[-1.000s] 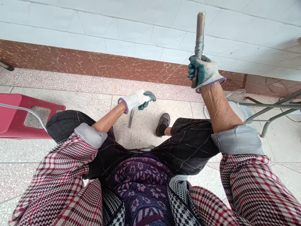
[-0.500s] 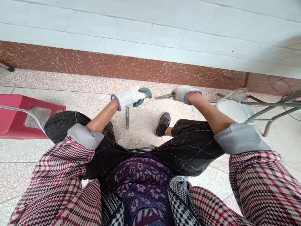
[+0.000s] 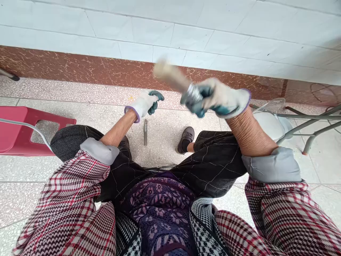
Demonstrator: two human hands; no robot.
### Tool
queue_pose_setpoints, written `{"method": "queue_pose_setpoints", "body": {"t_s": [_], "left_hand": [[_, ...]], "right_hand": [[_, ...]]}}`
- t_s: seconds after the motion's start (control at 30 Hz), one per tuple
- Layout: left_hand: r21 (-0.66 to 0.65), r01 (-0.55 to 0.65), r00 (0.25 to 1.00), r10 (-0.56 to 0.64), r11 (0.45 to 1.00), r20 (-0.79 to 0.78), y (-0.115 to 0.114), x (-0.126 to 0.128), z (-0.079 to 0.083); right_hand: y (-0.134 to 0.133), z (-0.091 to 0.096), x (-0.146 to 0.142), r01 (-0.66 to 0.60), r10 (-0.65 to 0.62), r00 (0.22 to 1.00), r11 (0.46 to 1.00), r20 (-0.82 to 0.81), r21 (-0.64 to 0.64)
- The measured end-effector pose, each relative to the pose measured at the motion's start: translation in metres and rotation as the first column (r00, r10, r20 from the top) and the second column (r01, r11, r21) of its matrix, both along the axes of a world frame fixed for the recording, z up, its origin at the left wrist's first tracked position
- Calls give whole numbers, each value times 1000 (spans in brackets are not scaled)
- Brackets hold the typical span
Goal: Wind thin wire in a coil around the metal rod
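My left hand, in a white knit glove with green-coated fingers, is low over the floor near the wall. Its fingers are curled, and whatever they may hold is hidden. Just below that hand, apart from it, a short grey metal bar shows against the floor. My right hand, gloved alike, is raised and closed around a short thick tool. The tool has a silver ridged part at the grip and a pale tan, rounded far end pointing up and left. Motion blurs it, so its exact kind is unclear.
A white tiled wall with a reddish-brown base strip runs ahead. A red plastic stool stands left. At right are grey metal legs beside a whitish container. My shoe rests on the speckled floor.
My right hand has risen from near the floor with the tool, whose far end has swung upward. My left hand has shifted slightly left. The metal bar stays in about the same place.
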State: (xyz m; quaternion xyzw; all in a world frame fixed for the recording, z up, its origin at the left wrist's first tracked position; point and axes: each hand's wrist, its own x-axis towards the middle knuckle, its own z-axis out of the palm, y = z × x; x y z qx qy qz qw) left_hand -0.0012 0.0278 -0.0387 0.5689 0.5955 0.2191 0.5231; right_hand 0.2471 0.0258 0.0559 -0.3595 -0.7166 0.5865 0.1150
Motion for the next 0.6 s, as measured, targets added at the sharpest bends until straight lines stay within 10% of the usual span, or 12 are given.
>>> {"method": "queue_pose_setpoints", "body": {"t_s": [0.17, 0.43, 0.6], "left_hand": [[-38, 188, 981, -185, 982, 66, -18, 18, -11], [-3, 184, 981, -184, 983, -56, -13, 17, -13], [-9, 408, 808, -365, 913, -462, -20, 24, -3]], "right_hand": [[26, 3, 21, 579, -549, 800, 812, -241, 75], [31, -17, 48, 665, -682, 731, 712, -3, 227], [37, -26, 47, 444, -664, 648, 726, 372, 525]]}}
